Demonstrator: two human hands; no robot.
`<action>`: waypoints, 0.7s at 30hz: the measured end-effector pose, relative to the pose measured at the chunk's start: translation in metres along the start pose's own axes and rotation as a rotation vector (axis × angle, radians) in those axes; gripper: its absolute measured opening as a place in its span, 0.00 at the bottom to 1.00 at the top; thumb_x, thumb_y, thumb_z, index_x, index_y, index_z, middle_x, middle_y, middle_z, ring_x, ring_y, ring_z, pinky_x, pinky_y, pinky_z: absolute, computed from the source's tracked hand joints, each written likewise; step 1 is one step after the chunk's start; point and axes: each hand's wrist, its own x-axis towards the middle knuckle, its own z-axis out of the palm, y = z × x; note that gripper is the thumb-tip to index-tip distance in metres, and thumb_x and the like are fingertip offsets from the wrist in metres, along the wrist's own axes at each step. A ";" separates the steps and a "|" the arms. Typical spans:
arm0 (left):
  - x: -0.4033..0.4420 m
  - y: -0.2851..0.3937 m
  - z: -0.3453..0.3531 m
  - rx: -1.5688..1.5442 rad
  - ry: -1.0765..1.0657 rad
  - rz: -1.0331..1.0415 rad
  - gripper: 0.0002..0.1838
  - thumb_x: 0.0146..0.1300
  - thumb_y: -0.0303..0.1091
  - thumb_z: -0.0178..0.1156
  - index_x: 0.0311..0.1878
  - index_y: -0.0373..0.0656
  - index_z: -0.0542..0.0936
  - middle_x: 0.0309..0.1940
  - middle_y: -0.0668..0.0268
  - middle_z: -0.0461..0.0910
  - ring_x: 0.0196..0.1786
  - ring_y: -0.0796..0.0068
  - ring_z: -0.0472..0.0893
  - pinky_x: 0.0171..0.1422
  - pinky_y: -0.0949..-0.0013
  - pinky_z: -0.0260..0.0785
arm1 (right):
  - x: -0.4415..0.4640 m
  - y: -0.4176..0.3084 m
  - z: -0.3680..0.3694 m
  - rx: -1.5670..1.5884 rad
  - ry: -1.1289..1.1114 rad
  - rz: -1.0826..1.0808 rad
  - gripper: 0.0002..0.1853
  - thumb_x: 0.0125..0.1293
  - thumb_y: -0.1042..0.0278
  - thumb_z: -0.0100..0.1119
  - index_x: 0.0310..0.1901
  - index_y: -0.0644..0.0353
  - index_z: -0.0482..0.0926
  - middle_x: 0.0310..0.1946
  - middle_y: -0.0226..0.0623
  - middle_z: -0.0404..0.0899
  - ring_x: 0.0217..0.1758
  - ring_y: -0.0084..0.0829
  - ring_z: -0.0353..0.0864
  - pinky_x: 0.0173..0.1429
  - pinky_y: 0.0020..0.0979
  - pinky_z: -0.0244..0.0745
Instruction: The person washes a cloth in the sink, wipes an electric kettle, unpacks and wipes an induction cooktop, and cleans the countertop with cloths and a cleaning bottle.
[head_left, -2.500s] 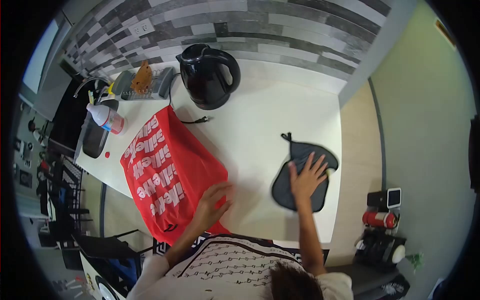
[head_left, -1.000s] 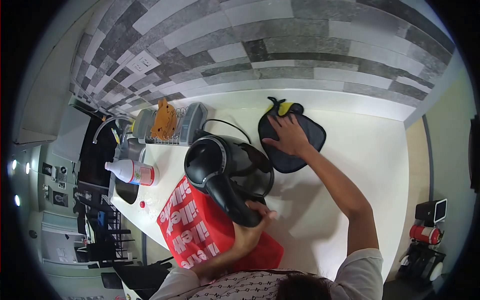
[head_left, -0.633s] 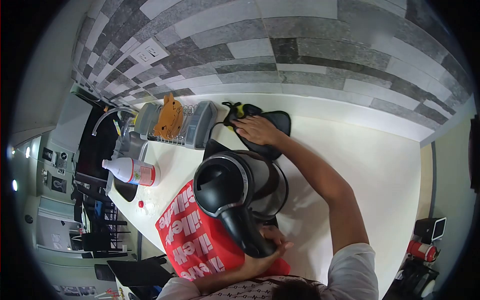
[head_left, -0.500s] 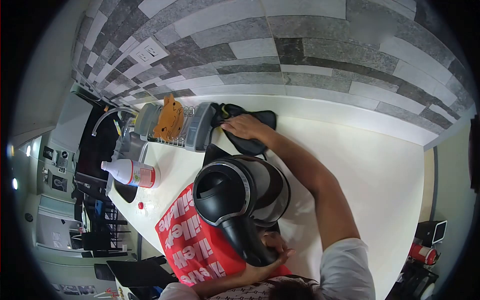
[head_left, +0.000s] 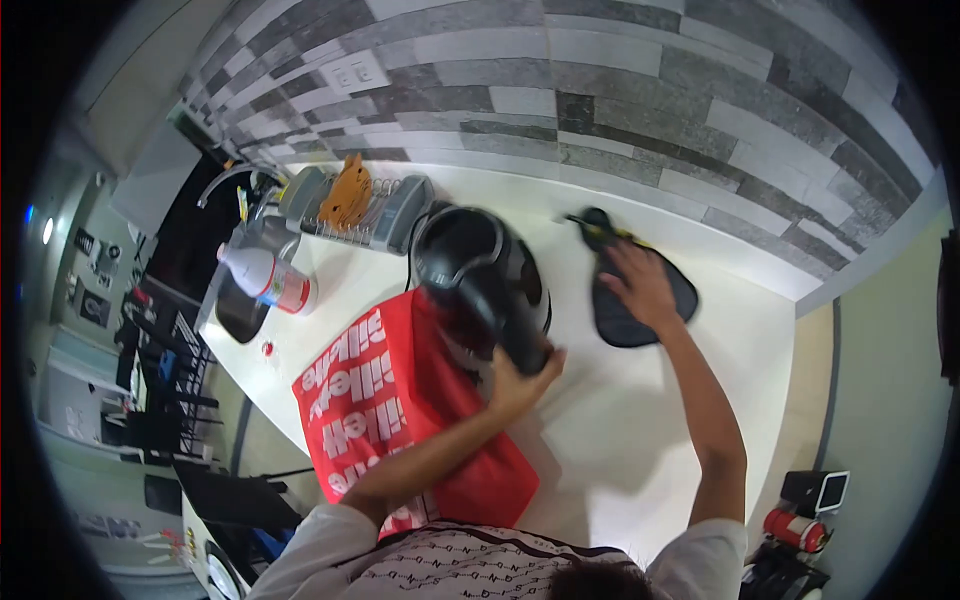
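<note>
A black electric kettle (head_left: 468,262) with a dark glossy body stands on the counter, its handle pointing towards me. My left hand (head_left: 522,388) is closed around the lower end of that handle. To the right, my right hand (head_left: 640,280) lies with fingers spread on a flat, rounded black pouch-like thing (head_left: 630,318). Motion blur hides the detail of its narrower upper end, where a strap or cord sticks out. Below the kettle, a red bag (head_left: 400,400) with white lettering lies under my left forearm.
Left of the kettle stands a grey dish rack (head_left: 400,215) holding an orange cat-shaped board (head_left: 347,195). A white bottle (head_left: 270,278) stands by the sink (head_left: 243,312), with a small red cap (head_left: 268,349) nearby. The tiled wall (head_left: 480,100) bounds the white counter (head_left: 590,430) at the back.
My right hand and the black pouch-like thing have moved right, away from the dish rack. The kettle has shifted towards the wall, with my left hand at its handle. More of the red bag shows.
</note>
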 end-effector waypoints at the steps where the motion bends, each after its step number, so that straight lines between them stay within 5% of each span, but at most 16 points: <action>1: 0.015 -0.006 0.005 0.137 0.026 0.053 0.09 0.49 0.27 0.64 0.22 0.40 0.72 0.17 0.71 0.70 0.22 0.82 0.69 0.25 0.72 0.62 | -0.023 0.015 -0.015 -0.045 0.054 0.023 0.26 0.63 0.50 0.48 0.57 0.60 0.67 0.60 0.44 0.64 0.63 0.43 0.60 0.64 0.44 0.54; 5: 0.082 -0.032 0.031 0.099 0.000 0.210 0.10 0.54 0.28 0.60 0.19 0.41 0.72 0.13 0.75 0.67 0.15 0.86 0.65 0.19 0.77 0.55 | -0.114 0.036 -0.054 -0.258 0.013 0.391 0.30 0.66 0.47 0.40 0.62 0.60 0.61 0.61 0.49 0.61 0.66 0.46 0.55 0.68 0.46 0.45; 10: 0.121 -0.006 0.080 0.116 0.162 0.408 0.12 0.47 0.31 0.63 0.16 0.37 0.73 0.11 0.67 0.68 0.19 0.84 0.67 0.24 0.72 0.60 | -0.193 -0.063 -0.084 -0.239 -0.086 0.473 0.30 0.67 0.49 0.38 0.66 0.58 0.54 0.65 0.50 0.54 0.69 0.47 0.49 0.70 0.47 0.39; 13: 0.122 -0.009 0.085 0.239 0.147 0.320 0.09 0.46 0.31 0.64 0.26 0.35 0.76 0.18 0.59 0.74 0.21 0.72 0.73 0.30 0.68 0.67 | -0.226 -0.110 -0.094 -0.149 -0.200 0.516 0.36 0.63 0.41 0.42 0.66 0.55 0.54 0.65 0.51 0.52 0.69 0.51 0.49 0.69 0.51 0.38; 15: 0.108 -0.012 0.074 0.490 0.135 0.450 0.20 0.46 0.33 0.64 0.42 0.34 0.74 0.33 0.53 0.77 0.35 0.58 0.78 0.44 0.62 0.70 | -0.223 -0.106 -0.099 -0.189 -0.173 0.515 0.40 0.58 0.36 0.46 0.67 0.52 0.54 0.67 0.50 0.49 0.69 0.52 0.48 0.69 0.52 0.38; 17: 0.078 -0.002 0.022 0.759 -0.264 0.382 0.30 0.47 0.38 0.62 0.53 0.35 0.68 0.46 0.50 0.73 0.50 0.51 0.73 0.56 0.58 0.65 | -0.211 -0.056 -0.093 -0.293 -0.034 0.556 0.44 0.53 0.31 0.48 0.67 0.51 0.53 0.69 0.47 0.44 0.69 0.52 0.46 0.68 0.54 0.38; 18: 0.072 0.001 -0.010 0.915 -0.413 0.377 0.28 0.48 0.43 0.61 0.51 0.36 0.71 0.46 0.51 0.72 0.53 0.54 0.71 0.56 0.59 0.65 | -0.198 -0.026 -0.089 -0.334 -0.040 0.681 0.44 0.55 0.31 0.46 0.67 0.51 0.51 0.69 0.47 0.44 0.70 0.52 0.45 0.68 0.55 0.38; 19: 0.067 0.005 -0.039 1.053 -0.577 0.097 0.26 0.48 0.44 0.60 0.48 0.38 0.73 0.44 0.53 0.73 0.52 0.56 0.72 0.54 0.59 0.66 | -0.184 0.002 -0.080 -0.397 -0.037 0.774 0.43 0.58 0.31 0.42 0.68 0.50 0.50 0.69 0.46 0.45 0.70 0.50 0.44 0.68 0.55 0.39; 20: 0.071 -0.023 -0.075 1.142 -0.640 0.230 0.25 0.46 0.45 0.63 0.45 0.40 0.75 0.39 0.56 0.75 0.47 0.57 0.75 0.50 0.59 0.68 | -0.164 0.017 -0.068 -0.464 -0.059 0.862 0.42 0.60 0.31 0.38 0.68 0.51 0.50 0.68 0.47 0.46 0.71 0.49 0.44 0.68 0.55 0.40; 21: 0.064 -0.005 -0.102 1.313 -0.745 0.146 0.23 0.44 0.45 0.64 0.42 0.40 0.76 0.38 0.56 0.76 0.44 0.57 0.77 0.48 0.59 0.69 | -0.141 0.016 -0.059 -0.505 -0.091 0.891 0.41 0.60 0.31 0.36 0.67 0.54 0.51 0.68 0.49 0.47 0.71 0.48 0.44 0.68 0.54 0.40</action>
